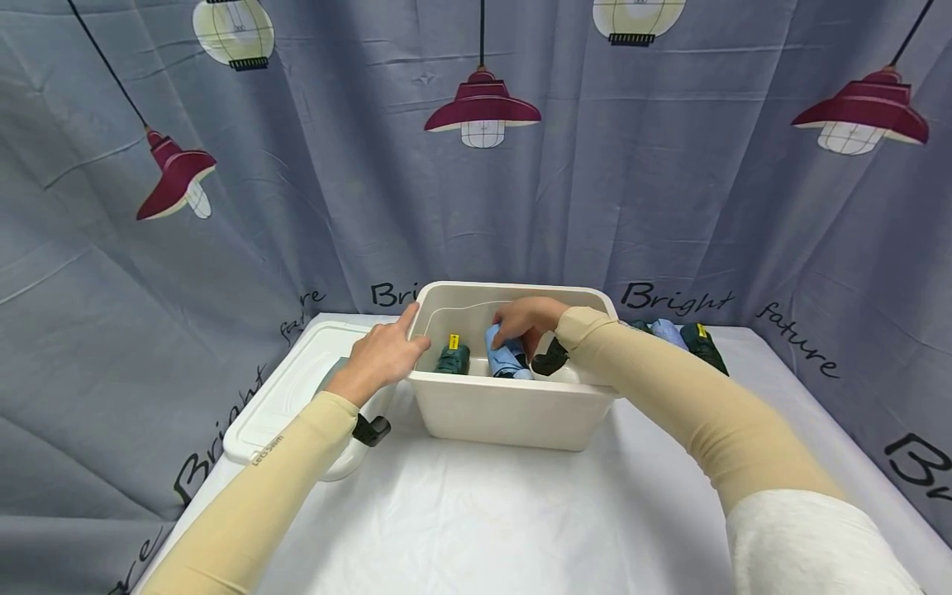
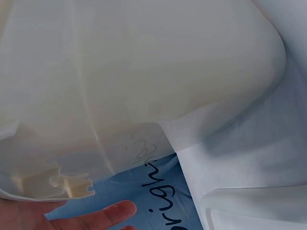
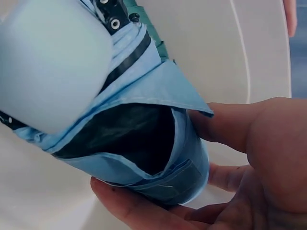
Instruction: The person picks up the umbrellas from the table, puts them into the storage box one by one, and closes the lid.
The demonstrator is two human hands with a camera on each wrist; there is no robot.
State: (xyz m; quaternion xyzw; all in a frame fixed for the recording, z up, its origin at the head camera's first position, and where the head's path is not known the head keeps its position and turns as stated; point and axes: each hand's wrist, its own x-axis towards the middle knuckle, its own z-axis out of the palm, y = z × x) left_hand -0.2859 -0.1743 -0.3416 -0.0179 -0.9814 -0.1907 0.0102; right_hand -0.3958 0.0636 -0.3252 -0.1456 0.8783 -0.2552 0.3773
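A light blue folded umbrella (image 1: 504, 355) stands inside the white bin (image 1: 513, 413), tilted slightly. My right hand (image 1: 526, 318) reaches over the bin and holds this umbrella, thumb on one side and fingers curled on the other (image 3: 163, 143). Its pale rounded handle end (image 3: 53, 62) faces the right wrist camera. To its left in the bin sits a dark green folded umbrella (image 1: 453, 359) with a yellow tag. My left hand (image 1: 383, 351) touches the bin's left rim; in the left wrist view its fingers (image 2: 103, 216) reach out straight beside the bin's wall.
A white lid (image 1: 286, 392) lies on the table to the left, partly under the left forearm. Right of the bin lie several more folded umbrellas, including a blue one (image 1: 668, 333) and a dark green one (image 1: 702, 347). A grey printed curtain (image 1: 521, 207) surrounds the white table (image 1: 476, 512).
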